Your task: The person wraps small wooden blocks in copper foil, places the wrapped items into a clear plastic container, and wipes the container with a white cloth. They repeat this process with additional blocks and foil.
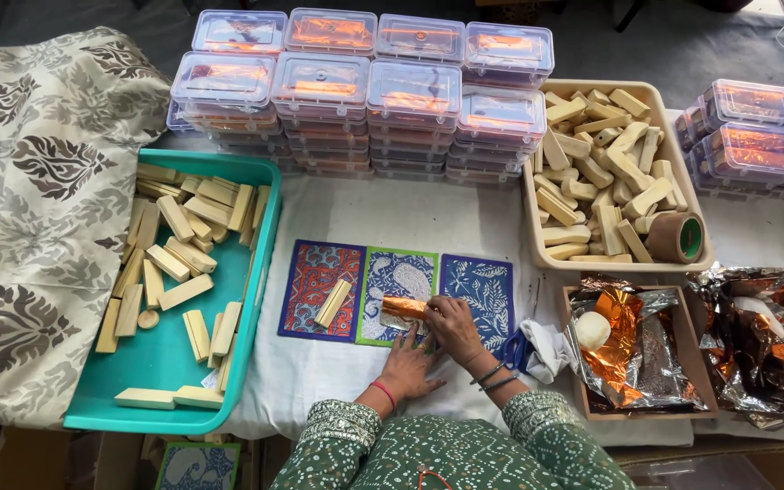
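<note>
Foil-wrapped bar [403,307], shiny orange, lies on the green patterned card [397,284], middle of three cards. Right hand [453,325] grips its end with curled fingers; left hand [407,367] presses flat and unclenched on the white cloth [428,218] just below. One bare pale bar [332,303] rests on the red card [318,287]. Farther off: a teal tray [161,363] and beige tub [673,263] of bars, then stacked clear lidded boxes [365,91].

Teal tray [93,404] with pale cream bars [174,263]; beige tray [537,245], same cream sticks; three paisley cards: red-blue card [306,272], green-edged blue card [401,272], dark blue card [487,286]; orange foil piece [401,307] on the middle one; copper-silver foil sheets [764,336]; brown tape roll [676,238]; grey-brown damask cloth [38,200]; green dotted sleeves [428,449]
</note>
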